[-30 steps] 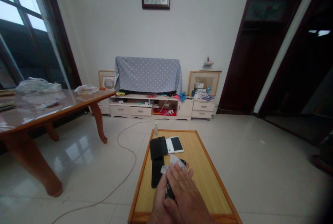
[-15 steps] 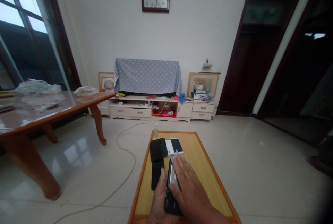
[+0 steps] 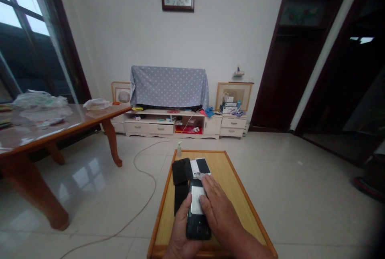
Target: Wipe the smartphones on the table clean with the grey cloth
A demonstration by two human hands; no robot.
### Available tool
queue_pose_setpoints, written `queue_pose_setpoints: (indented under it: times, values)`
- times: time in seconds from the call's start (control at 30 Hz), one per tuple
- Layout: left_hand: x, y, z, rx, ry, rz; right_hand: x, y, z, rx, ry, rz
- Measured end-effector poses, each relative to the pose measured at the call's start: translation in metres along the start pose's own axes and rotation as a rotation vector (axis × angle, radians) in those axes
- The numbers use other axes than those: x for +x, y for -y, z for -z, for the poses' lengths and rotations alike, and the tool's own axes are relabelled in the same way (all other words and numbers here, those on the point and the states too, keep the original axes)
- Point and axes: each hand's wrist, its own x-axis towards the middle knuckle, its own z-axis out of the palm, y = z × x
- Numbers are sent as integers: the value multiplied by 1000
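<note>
On my feed I have a black oblong phone point(image 3: 196, 207) with a pale rectangular panel between the hands, its long axis pointing nearly straight ahead, above a yellow wood-grain table point(image 3: 221, 166) with orange-brown edging. My left hand point(image 3: 179, 229) is curled around its left side, while my right hand point(image 3: 221, 207) lies along its right side, fingers outstretched, a crumpled white tissue point(image 3: 199, 175) at their tips; whether they pinch it I cannot tell. Both hands touch the phone, so neither is nearer.
</note>
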Motion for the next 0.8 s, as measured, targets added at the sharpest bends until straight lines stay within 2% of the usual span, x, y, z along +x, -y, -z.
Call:
queue_pose_setpoints:
  times: [0.07,0.17,0.2,0.3,0.37,0.43,0.53,0.6,0.67,0.8]
  values:
    - [3,-8,-1,-34,15,-7,-24,-2,-15,26,-27,12]
    - [7,-17,-1,-55,74,-24,-70,6,-52,72,-80,74]
    - [8,-18,-1,-48,83,-55,-84,10,-65,82,-128,57]
    - [8,-16,2,5,24,-101,-107,20,-89,101,-200,49]
    - [8,-11,2,49,-74,-87,-103,22,-86,108,-228,34]
    - [7,-6,2,89,-154,-59,-88,21,-67,132,-245,-1]
    - [7,-2,0,170,-83,-97,-60,16,-29,205,-201,-32]
    - [9,-2,-1,223,-15,-152,-52,14,-17,244,-164,-18]
    - [13,-2,0,244,-24,-187,-59,16,-23,266,-170,24]
    - [14,-2,5,225,-217,-210,-95,33,-73,284,-227,2]
